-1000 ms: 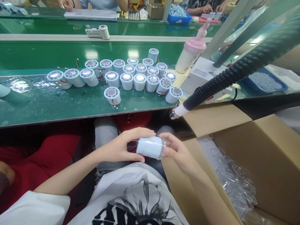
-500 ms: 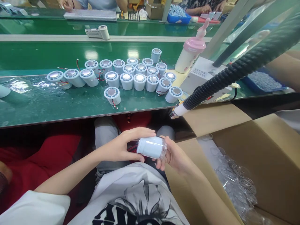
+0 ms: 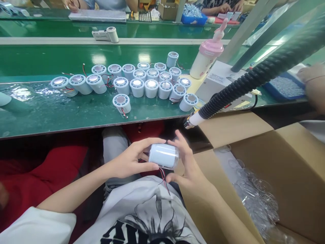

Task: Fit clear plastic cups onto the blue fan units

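A light-blue cylindrical motor housing [image 3: 162, 155] lies sideways above my lap, with a clear plastic cover [image 3: 176, 158] around its right end. My left hand [image 3: 138, 157] grips its left end between thumb and fingers. Red, black and white wires [image 3: 164, 178] hang below it. Beside the covered end, my right hand [image 3: 189, 166] is open, with thumb and fingers spread; whether a fingertip touches the cover I cannot tell. Several similar light-blue housings [image 3: 151, 88] stand on the green bench, many with a silvery round top and thin wires.
A cardboard box [image 3: 284, 169] at my right holds many clear plastic covers [image 3: 256, 193]. A black flexible hose [image 3: 243, 78] slants down beside a pink-topped bottle [image 3: 206, 57]. Co-workers' hands are across the bench and at the far right, near a blue tray [image 3: 284, 86].
My right hand has released the covered end and spread its fingers. The housing has turned, so its wires now hang below. At far right, a co-worker's arm has moved.
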A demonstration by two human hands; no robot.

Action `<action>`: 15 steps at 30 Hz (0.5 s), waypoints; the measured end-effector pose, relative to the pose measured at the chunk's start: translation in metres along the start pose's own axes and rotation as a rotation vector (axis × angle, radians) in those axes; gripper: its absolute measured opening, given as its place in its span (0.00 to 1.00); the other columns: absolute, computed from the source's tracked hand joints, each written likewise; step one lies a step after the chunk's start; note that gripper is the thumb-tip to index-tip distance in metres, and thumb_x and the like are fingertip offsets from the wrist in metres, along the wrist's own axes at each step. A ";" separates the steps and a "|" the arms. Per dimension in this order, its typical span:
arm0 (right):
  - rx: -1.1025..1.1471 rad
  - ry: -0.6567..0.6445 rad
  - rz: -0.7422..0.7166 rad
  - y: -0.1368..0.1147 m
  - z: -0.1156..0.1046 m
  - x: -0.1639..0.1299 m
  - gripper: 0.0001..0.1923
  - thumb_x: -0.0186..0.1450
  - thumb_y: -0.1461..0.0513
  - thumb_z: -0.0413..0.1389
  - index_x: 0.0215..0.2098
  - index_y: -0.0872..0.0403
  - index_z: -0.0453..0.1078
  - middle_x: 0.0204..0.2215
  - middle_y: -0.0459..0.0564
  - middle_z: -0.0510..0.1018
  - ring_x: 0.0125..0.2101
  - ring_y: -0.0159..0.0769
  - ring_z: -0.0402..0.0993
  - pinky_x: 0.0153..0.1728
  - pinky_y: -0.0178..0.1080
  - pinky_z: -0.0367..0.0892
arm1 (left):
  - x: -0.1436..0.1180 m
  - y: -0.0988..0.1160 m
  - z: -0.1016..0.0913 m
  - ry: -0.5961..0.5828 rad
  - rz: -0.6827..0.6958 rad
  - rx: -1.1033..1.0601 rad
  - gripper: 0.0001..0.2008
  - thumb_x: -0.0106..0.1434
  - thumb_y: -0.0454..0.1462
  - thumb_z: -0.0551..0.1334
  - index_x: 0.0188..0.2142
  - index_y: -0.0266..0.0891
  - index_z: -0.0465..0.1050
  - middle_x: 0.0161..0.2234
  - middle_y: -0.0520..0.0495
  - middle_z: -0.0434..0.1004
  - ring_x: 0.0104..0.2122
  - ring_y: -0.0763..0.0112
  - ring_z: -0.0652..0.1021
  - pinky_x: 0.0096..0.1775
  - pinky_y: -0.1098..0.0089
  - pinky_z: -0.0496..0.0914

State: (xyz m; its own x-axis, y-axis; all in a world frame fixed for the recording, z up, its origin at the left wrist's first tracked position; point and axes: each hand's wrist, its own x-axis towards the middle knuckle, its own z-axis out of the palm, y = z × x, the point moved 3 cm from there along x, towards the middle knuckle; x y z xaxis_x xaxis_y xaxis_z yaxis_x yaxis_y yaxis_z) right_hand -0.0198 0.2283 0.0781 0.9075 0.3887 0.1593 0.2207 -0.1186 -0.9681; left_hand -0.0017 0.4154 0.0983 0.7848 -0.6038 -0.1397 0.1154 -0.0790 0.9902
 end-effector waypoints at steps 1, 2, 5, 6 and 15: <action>-0.135 -0.016 -0.110 -0.002 -0.001 -0.001 0.30 0.57 0.56 0.61 0.56 0.44 0.58 0.62 0.53 0.55 0.60 0.45 0.55 0.56 0.51 0.59 | 0.000 -0.001 0.000 -0.005 -0.024 -0.029 0.28 0.57 0.38 0.64 0.56 0.45 0.59 0.48 0.43 0.69 0.41 0.65 0.76 0.38 0.68 0.74; -0.217 -0.044 -0.172 -0.004 -0.002 -0.002 0.26 0.59 0.60 0.60 0.54 0.43 0.60 0.62 0.52 0.56 0.60 0.45 0.55 0.56 0.51 0.59 | 0.000 -0.001 0.000 -0.013 -0.040 -0.046 0.28 0.57 0.39 0.64 0.57 0.45 0.58 0.46 0.44 0.70 0.38 0.66 0.76 0.36 0.69 0.74; -0.098 -0.070 -0.072 -0.002 -0.005 -0.002 0.24 0.60 0.61 0.59 0.54 0.44 0.62 0.57 0.52 0.64 0.56 0.44 0.62 0.52 0.48 0.66 | 0.001 0.000 -0.003 -0.050 -0.013 0.005 0.32 0.55 0.39 0.66 0.58 0.46 0.58 0.50 0.42 0.69 0.42 0.63 0.75 0.40 0.67 0.73; 0.030 -0.065 0.012 0.000 -0.005 -0.002 0.26 0.59 0.59 0.60 0.55 0.45 0.62 0.54 0.53 0.68 0.53 0.43 0.66 0.48 0.45 0.70 | 0.001 0.001 -0.003 -0.065 0.016 0.033 0.33 0.54 0.38 0.67 0.59 0.47 0.58 0.54 0.42 0.66 0.47 0.60 0.73 0.44 0.66 0.72; 0.267 -0.056 0.296 0.009 -0.001 -0.004 0.26 0.53 0.59 0.65 0.49 0.46 0.69 0.45 0.48 0.75 0.34 0.35 0.76 0.36 0.38 0.75 | 0.003 -0.011 0.002 -0.159 -0.135 -0.151 0.37 0.55 0.34 0.65 0.61 0.47 0.52 0.50 0.43 0.71 0.45 0.64 0.75 0.47 0.62 0.71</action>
State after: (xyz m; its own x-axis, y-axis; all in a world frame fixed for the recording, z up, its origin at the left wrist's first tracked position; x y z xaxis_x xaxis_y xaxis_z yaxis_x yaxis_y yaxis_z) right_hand -0.0207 0.2251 0.0686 0.8953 0.4235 -0.1381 -0.1548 0.0052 -0.9879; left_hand -0.0019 0.4135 0.0866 0.6517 -0.7142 -0.2556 0.3114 -0.0553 0.9487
